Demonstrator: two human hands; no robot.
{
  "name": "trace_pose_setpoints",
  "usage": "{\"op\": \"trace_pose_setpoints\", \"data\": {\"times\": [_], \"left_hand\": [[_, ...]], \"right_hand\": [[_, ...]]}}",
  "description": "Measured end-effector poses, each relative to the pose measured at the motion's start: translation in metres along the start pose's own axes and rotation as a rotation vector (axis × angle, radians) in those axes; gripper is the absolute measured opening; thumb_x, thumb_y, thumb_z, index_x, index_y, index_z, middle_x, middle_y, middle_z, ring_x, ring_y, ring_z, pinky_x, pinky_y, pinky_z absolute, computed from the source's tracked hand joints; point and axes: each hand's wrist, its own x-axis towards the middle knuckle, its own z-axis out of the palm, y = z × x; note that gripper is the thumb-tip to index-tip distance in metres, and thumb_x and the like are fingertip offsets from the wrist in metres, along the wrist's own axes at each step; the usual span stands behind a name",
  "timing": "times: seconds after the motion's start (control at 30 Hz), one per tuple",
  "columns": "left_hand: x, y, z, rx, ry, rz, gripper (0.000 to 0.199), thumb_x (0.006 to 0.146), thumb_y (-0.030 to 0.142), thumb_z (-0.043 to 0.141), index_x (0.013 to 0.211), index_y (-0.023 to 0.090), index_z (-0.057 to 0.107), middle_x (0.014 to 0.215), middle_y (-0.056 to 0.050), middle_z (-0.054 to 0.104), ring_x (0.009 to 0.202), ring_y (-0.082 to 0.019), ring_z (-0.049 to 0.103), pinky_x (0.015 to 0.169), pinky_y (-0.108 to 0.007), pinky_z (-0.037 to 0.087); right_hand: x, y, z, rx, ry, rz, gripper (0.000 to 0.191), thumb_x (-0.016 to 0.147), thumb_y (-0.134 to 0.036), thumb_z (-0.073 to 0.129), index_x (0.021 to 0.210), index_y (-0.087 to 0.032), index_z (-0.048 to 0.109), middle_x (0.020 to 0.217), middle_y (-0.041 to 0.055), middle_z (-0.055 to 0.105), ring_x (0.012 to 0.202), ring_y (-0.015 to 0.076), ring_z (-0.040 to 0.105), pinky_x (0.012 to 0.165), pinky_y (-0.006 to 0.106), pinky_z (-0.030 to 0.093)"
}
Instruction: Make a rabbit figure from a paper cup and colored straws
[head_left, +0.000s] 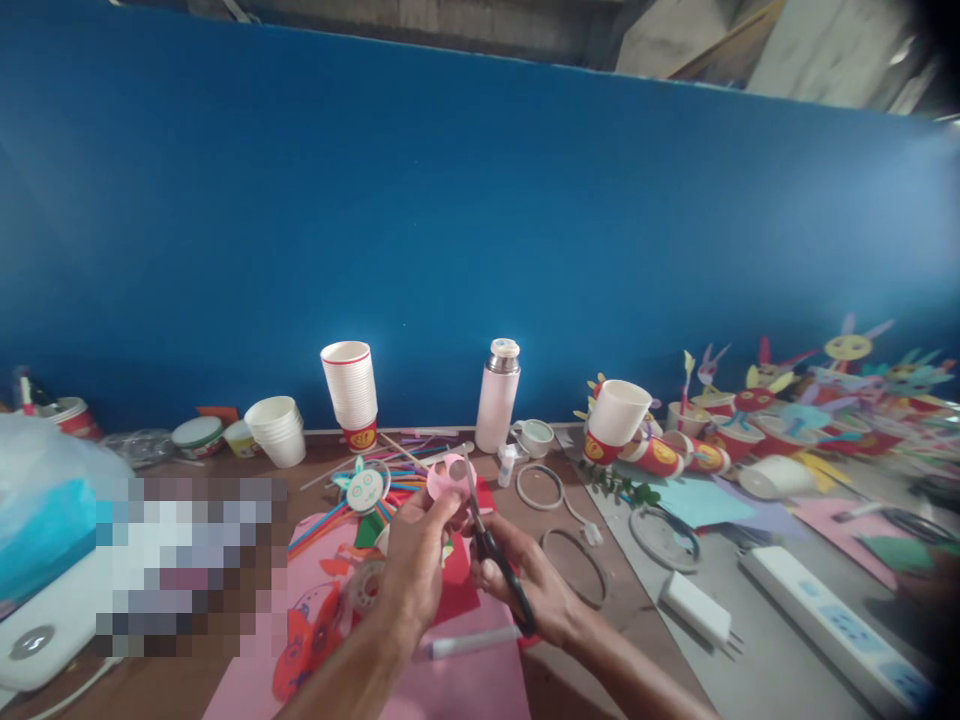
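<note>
Nearest, see one sheet (420,695), pink, with one marker (476,642) lying crosswise on it and one tape roll (366,588) farther left. At near right, count one power strip (832,620) and one charger (697,610). Beyond the marker, find the left hand (421,540) pinched on one pink piece (439,480), just past the fingertips on the far side. Beside it, find the right hand (529,575) closed round the handles of one pair of scissors (491,557), with the long axis running steeply from near right to far left and the blades along the piece's right side. Impossible to tell whether touching. From the right hand, look far and left for the piece; nearer to the left hand. Farther, count one rabbit face (365,490) to the left and one vial (508,466) to the right. Farthest, count two cup stacks (349,390) at left and one bottle (498,405) in the middle, before one blue wall (420,220).
</note>
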Motion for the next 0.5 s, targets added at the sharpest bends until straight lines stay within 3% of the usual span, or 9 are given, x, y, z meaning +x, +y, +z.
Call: {"op": "trace_pose_setpoints", "data": {"times": [0.5], "left_hand": [[0.002, 0.0021, -0.0007, 0.043, -0.031, -0.004, 0.011, 0.061, 0.022, 0.065, 0.07, 0.015, 0.063, 0.058, 0.003, 0.058, 0.052, -0.009, 0.049, 0.054, -0.022, 0.038]], "right_hand": [[-0.0005, 0.003, 0.0, 0.026, 0.033, 0.025, 0.044, 0.075, -0.05, 0.057, 0.104, -0.018, 0.053, 0.072, -0.0011, 0.046, 0.064, 0.0122, 0.043, 0.059, 0.025, 0.038]]}}
